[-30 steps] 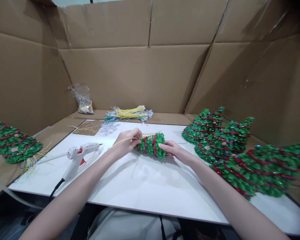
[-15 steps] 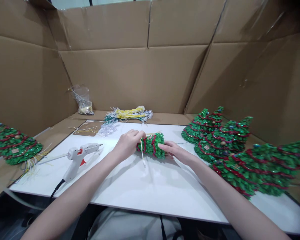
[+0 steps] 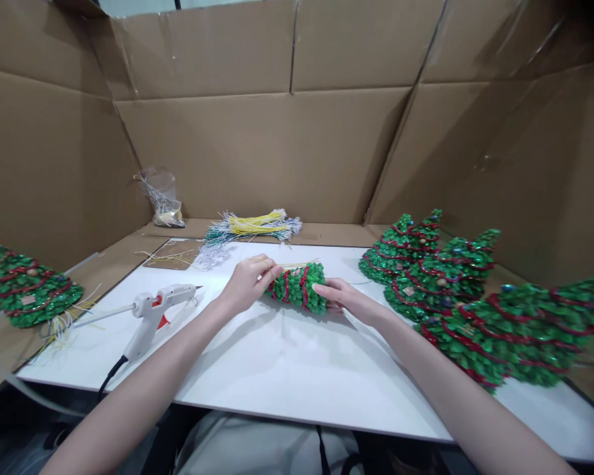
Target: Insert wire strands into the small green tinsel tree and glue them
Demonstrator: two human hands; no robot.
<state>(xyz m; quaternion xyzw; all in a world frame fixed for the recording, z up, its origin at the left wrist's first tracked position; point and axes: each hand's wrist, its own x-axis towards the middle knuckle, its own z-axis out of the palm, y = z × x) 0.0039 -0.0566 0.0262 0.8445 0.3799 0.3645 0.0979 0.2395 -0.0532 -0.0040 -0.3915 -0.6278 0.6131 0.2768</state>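
Mid-frame, both hands are on a little green tree (image 3: pixel 298 287) lying on the white board (image 3: pixel 287 363). Left hand (image 3: pixel 247 282) pinches its end, right hand (image 3: pixel 344 298) grips the base. Finished trees (image 3: pixel 455 290) sit at right, glue gun (image 3: pixel 156 310) idle at left, so plenty done already.

Craft workshop: cardboard-walled bench (image 3: pixel 287 369), glue gun (image 3: pixel 151 310), finished tinsel trees (image 3: pixel 440 277)

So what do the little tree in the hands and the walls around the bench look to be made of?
Small tree: glossy green foil or plastic flakes, since it glints, with red cord bands; exact material unclear. Walls: plain brown corrugated cardboard, matte, with fold creases and seams.
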